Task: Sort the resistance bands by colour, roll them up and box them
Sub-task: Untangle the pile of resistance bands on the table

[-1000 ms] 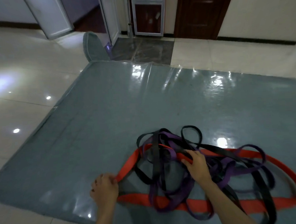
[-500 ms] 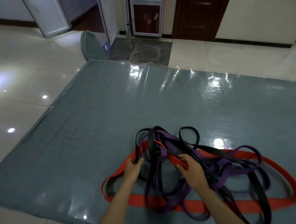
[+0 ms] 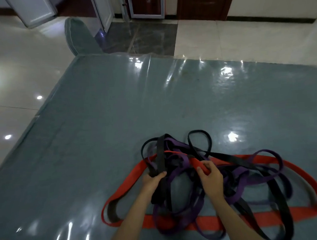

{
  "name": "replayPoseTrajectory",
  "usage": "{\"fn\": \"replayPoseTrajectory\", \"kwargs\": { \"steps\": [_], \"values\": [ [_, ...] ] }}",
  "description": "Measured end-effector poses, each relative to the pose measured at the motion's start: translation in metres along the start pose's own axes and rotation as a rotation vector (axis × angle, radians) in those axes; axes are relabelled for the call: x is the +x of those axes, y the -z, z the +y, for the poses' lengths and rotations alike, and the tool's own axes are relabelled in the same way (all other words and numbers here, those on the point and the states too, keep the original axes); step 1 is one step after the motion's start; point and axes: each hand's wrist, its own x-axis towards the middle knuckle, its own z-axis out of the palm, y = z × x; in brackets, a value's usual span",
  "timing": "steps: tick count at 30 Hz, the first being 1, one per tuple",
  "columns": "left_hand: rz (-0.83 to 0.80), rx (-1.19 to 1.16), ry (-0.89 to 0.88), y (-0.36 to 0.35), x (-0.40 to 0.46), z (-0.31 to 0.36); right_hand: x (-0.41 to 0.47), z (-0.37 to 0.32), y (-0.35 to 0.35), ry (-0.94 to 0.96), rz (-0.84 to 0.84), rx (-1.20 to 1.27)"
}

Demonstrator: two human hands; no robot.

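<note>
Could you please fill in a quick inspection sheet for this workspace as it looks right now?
Surface: glossy grey mat on a tiled floor.
Job's things: red band, black bands and purple bands in one tangle; no box seen.
Clutter: nothing seen.
Grips: left hand holds a black band; right hand pinches the red band.
Cables: nothing seen.
Surroundings: white door, dark wooden door.

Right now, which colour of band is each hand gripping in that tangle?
The left hand grips a black band; the right hand pinches the red band, the widest one, looping round the pile. The purple bands lie unheld.
</note>
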Motion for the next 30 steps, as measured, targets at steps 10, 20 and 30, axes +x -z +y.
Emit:
{"fn": "replayPoseTrajectory", "kwargs": {
  "steps": [10, 20, 30],
  "values": [
    [-0.201, -0.188, 0.231, 0.053, -0.015, 0.021, 0.006, 0.011, 0.005, -0.049, -0.093, -0.028],
    [-0.226, -0.198, 0.100, 0.088, -0.032, 0.049, -0.007, 0.005, 0.015, 0.031, -0.245, 0.008],
    [0.110, 0.168, -0.197, 0.108, -0.048, 0.049, -0.053, -0.021, 0.005, 0.499, -0.201, -0.215]
  ]
}}
